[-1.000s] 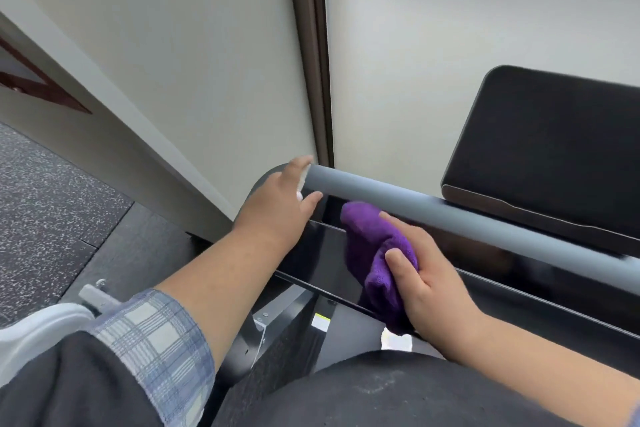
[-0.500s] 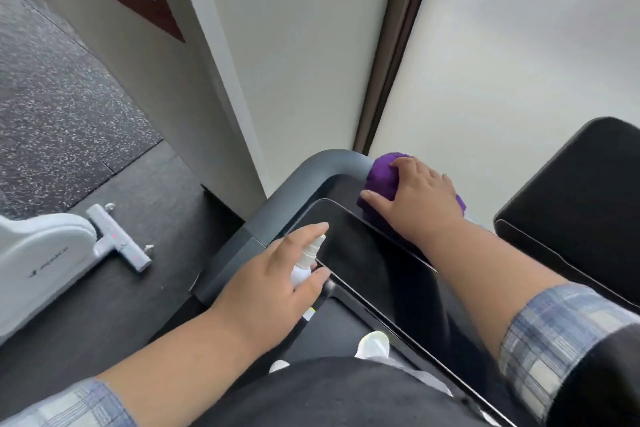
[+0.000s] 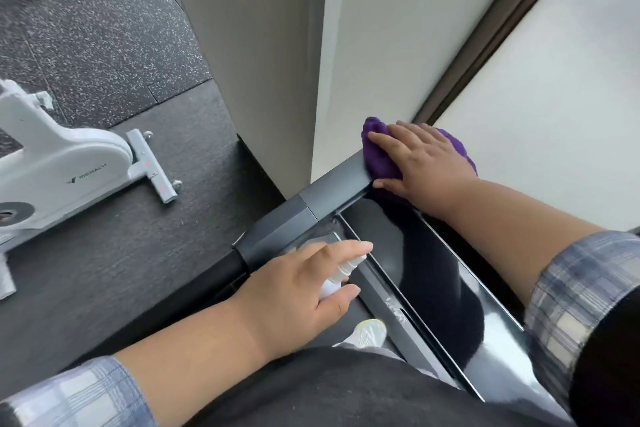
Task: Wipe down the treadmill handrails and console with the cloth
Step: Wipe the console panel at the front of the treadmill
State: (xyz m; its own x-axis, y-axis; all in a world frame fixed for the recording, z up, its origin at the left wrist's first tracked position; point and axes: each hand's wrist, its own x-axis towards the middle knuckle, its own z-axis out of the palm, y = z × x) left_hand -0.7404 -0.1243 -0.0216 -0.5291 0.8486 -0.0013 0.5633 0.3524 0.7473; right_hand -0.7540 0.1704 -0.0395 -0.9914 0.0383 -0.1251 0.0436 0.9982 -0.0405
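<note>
The floor (image 3: 114, 263) was dark, with a white bike (image 3: 65, 163) standing on it off to my left. The treadmill's glossy black console (image 3: 429, 281) ran between my arms, and the grey handrail (image 3: 332, 191) bent round its far left corner. My right hand (image 3: 426, 163) lay on the purple cloth (image 3: 379, 156) at that corner, fingers (image 3: 384, 141) spread and pressing it onto the rail where it turned. My left hand (image 3: 298, 291) hovered over the console's near left edge, fingers curled round a small white spray bottle (image 3: 341, 274), forefinger stretched over its top.
</note>
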